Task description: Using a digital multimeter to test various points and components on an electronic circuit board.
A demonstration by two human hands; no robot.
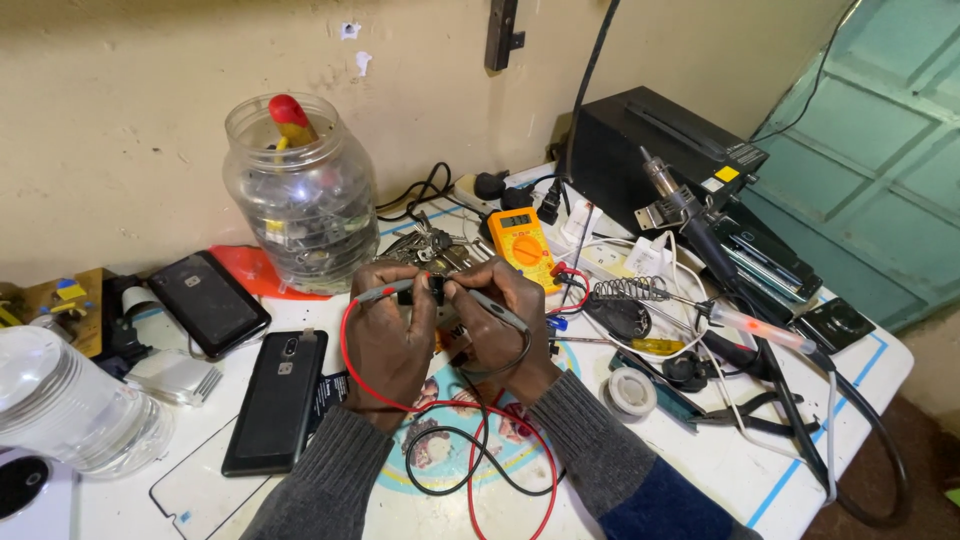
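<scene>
The person's left hand (388, 335) is closed around a red-tipped multimeter probe (385, 292), pinching it between thumb and fingers, and its red lead wire (347, 350) loops down past the wrist. The right hand (497, 315) grips a grey-and-black multimeter probe (497, 308) the same way, with a black lead wire (440, 480) curling over the table below. Both probe tips meet at a small dark component (436, 289) held between the fingertips of the two hands, above the white worktable (760, 470) with its blue border line.

Just behind the hands lies an orange handheld multimeter with a grey display and a round dial (523, 245). Left of it stands a clear plastic jar of small parts with a red-and-yellow handle sticking up inside (300, 195). In front of the jar, a black smartphone lies face down (277, 398), and a second black phone (208, 302) rests partly on a flat orange-red package (262, 270). A clear glass dome (65, 405) sits at the far left edge.

To the right, a black box-shaped rework station (660, 145) carries a small yellow rectangular label (726, 174) on its top corner, and a hot-air handle (685, 215) leans beside it. A soldering iron with a translucent orange-lit handle (755, 327) lies in its coiled wire stand (630, 290), near a small reel of solder wire (632, 392). A round pale-blue printed sticker (520, 440) lies on the table under the wrists, largely covered by the grey sleeves.
</scene>
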